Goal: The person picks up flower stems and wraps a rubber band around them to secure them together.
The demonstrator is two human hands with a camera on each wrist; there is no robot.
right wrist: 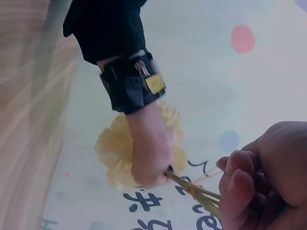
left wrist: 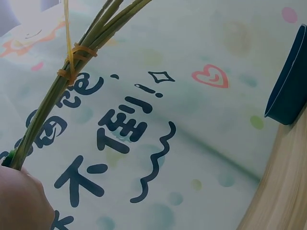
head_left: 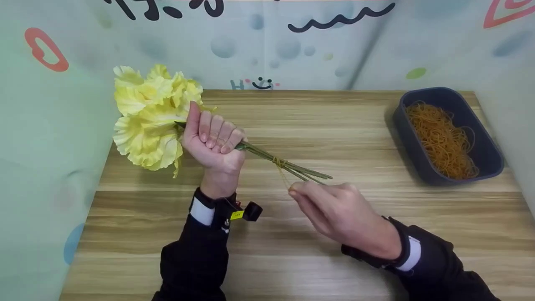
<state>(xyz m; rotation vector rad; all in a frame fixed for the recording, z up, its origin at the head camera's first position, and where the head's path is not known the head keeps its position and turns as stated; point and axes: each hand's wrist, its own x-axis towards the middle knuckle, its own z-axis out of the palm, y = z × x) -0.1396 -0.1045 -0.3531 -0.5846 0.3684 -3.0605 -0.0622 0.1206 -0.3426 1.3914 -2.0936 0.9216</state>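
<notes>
Over the wood-grain table [head_left: 292, 267], your left grip [head_left: 215, 144] was clamped around the stems [head_left: 261, 152] of yellow flowers [head_left: 150, 121], presumably to keep them steady, while your right grip [head_left: 345, 213] pinched a rubber band [head_left: 277, 161] wound round the stems and drawn straight, likely for tension. A dark blue bin [head_left: 487, 156] of more bands [head_left: 441, 144] stood to the right, apparently within easy reach.

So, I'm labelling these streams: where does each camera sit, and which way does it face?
Head: on the head, facing forward and down at the table; left hand, right hand and sleeves show.
Left wrist: on that wrist, looking past the stems to the printed backdrop; part of the left hand shows.
Right wrist: on that wrist, looking across at the yellow flowers; right hand and left hand with sleeve show.
Head and left wrist share the blue tub.
</notes>
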